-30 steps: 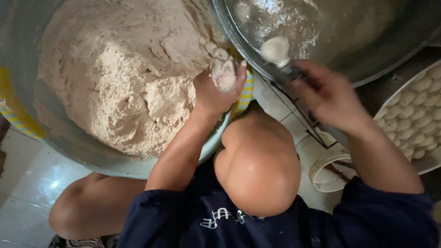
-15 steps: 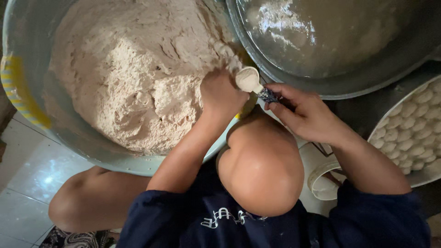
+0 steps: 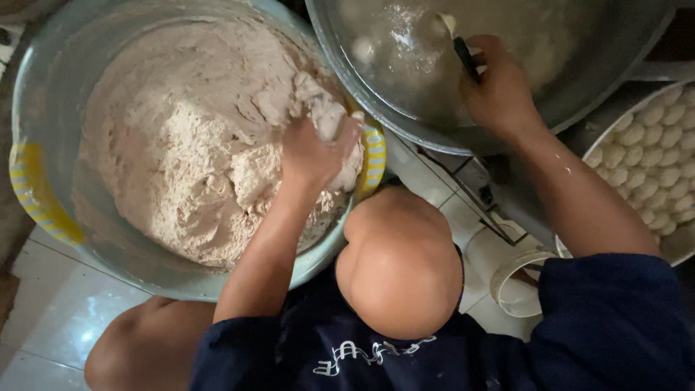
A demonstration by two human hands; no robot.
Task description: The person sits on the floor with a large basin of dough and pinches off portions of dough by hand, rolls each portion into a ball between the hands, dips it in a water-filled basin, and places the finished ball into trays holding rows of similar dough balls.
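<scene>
Filling the upper left of the frame, a big basin point(image 3: 43, 181) with a pale green wall and yellow striped handles holds a high mound of beige paste point(image 3: 174, 145). Across the upper right sits a wide metal pot point(image 3: 601, 80) of steaming water, with a pale ball point(image 3: 364, 49) floating near its left side. At the right edge, a round tray point(image 3: 684, 246) carries rows of small pale balls. Lower centre shows the person's bent knee and dark blue clothing above a white tiled floor point(image 3: 51, 304), and a small white cup point(image 3: 517, 282) stands on the floor just right of the knee. At the basin's right rim, near frame centre, the left hand point(image 3: 315, 156) is pressed into the paste, fingers curled shut around a lump of it that bulges above the knuckles. Near the top right, over the pot, the right hand point(image 3: 499, 90) is closed around the dark handle of a spoon point(image 3: 460, 47), whose pale tip reaches into the water.
</scene>
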